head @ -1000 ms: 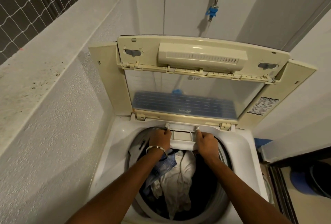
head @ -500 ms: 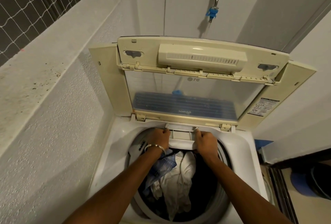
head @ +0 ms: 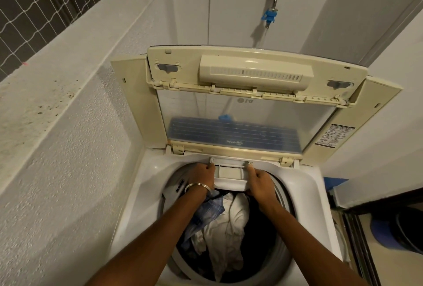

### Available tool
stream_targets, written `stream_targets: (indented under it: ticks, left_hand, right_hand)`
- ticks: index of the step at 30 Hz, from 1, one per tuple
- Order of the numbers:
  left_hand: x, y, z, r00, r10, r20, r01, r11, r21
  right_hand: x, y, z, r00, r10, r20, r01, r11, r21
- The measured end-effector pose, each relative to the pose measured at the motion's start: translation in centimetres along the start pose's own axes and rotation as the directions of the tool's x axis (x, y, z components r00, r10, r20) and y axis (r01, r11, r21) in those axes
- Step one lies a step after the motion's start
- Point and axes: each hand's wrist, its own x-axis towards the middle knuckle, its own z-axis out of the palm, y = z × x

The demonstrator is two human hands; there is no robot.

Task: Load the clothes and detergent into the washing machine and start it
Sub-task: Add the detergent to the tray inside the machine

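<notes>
The washing machine (head: 304, 196) stands with its lid (head: 240, 107) raised behind the fingers, and over the last second almost nothing in it shifts; the clothes (head: 225, 224) lie in the drum just below and nearer than the fingers, a blue checked piece beside a white one. The one small change is at the detergent drawer (head: 231, 173), set in the back rim under the lid hinge; both hands stay on it and creep a little further back along its sides. The left hand (head: 201, 177), with a bangle at the wrist, has its fingers curled on the drawer's left edge; the right hand (head: 261, 181) grips the right edge, its fingers (head: 250, 169) reaching the back corner. I judge the clothes loaded and the detergent step in hand; whether the drawer is being seated or pulled I cannot tell. Above the fingers the lid shows an LG logo, mirrored; the sticker (head: 334, 135) at right and the print low on the window are too small to read.
</notes>
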Motion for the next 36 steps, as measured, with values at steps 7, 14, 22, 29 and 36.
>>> stream_targets:
  ticks: [7,14,22,29,36]
  left_hand:
    - [-0.4,-0.4,0.0,0.999,0.049,-0.022,-0.048,0.999,0.013]
    - [-0.2,-0.7,-0.6,1.0,0.007,-0.002,-0.007,1.0,-0.003]
    - [-1.4,0.4,-1.2,0.999,0.009,0.044,-0.006,0.998,-0.067]
    - [-2.5,0.2,-1.5,0.991,0.071,0.11,-0.043,0.969,-0.243]
    - [-3.0,-1.6,-1.4,0.983,0.144,0.117,-0.109,0.958,-0.264]
  right_hand:
    - [-2.0,0.1,-0.5,0.975,0.063,0.212,-0.143,0.911,0.388]
    - [-2.1,-0.2,-0.3,0.984,0.084,0.157,-0.148,0.88,0.451]
    - [-3.0,0.4,-0.9,0.962,0.056,0.266,-0.201,0.807,0.555]
    - [-2.6,0.3,-1.2,0.967,0.068,0.246,-0.201,0.797,0.569]
    - [-2.5,-0.7,-1.1,0.973,0.066,0.223,-0.19,0.778,0.599]
